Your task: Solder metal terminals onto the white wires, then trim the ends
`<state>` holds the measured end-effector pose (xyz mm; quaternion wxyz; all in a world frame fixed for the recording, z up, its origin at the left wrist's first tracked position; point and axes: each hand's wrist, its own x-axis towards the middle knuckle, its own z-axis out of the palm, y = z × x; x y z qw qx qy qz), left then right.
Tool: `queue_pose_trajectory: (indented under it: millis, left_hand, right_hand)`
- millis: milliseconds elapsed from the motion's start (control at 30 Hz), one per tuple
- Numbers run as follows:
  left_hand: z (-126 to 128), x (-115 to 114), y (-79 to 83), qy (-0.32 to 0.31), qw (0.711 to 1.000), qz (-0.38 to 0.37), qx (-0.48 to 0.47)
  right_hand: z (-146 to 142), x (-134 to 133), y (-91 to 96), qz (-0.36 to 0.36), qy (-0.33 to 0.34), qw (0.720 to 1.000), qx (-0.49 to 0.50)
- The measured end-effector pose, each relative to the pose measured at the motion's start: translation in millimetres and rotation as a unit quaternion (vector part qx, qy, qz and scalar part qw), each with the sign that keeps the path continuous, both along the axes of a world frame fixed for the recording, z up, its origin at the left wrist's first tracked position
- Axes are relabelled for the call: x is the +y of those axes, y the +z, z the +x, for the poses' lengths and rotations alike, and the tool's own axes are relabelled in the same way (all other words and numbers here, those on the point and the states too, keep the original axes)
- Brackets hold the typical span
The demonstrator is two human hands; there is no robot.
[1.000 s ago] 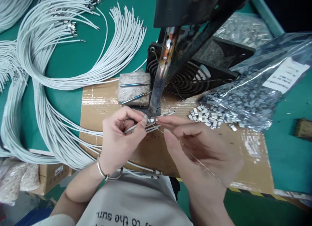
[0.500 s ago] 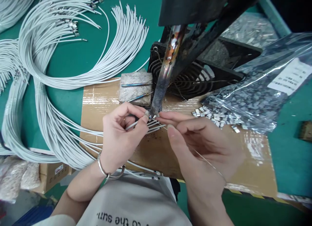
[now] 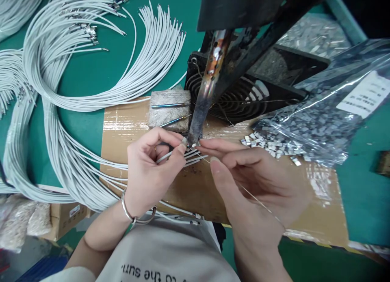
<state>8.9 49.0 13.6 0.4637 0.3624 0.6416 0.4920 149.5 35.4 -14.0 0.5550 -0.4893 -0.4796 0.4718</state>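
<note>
Clip [image 3: 196, 144]: one, which I view at the right hand [image 3: 262, 172]'s fingertips, just beside the left hand [image 3: 152, 170], by the iron [image 3: 209, 85]'s tip. Wire [image 3: 164, 156]: pinched, left thumb and forefinger. Solder [image 3: 258, 201]: thin strand, held between right thumb and fingers. Loose pile [image 3: 264, 145]: on cardboard [image 3: 323, 201], rightward.

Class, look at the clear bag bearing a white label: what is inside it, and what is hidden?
Inside the clear bag lie many small grey pieces, heaped together. Any deeper in the heap, and anything behind the white label, are covered from view.
</note>
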Motion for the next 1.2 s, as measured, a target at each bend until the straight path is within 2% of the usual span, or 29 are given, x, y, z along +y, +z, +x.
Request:
queue_pose_trajectory:
  millis: [867,1200]
  left_hand:
    - [-0.8,-1.5,1.4,-0.001,1.0,0.008,0.005]
    - [-2.2,-2.0,-5.6,-0.01,0.999,0.037,0.006]
  right_hand:
    - [-1.5,-0.2,0.1,0.004,-0.001,1.0,-0.004]
    - [-1.2,-1.4,-4.3,0.026,-0.006,1.0,-0.013]
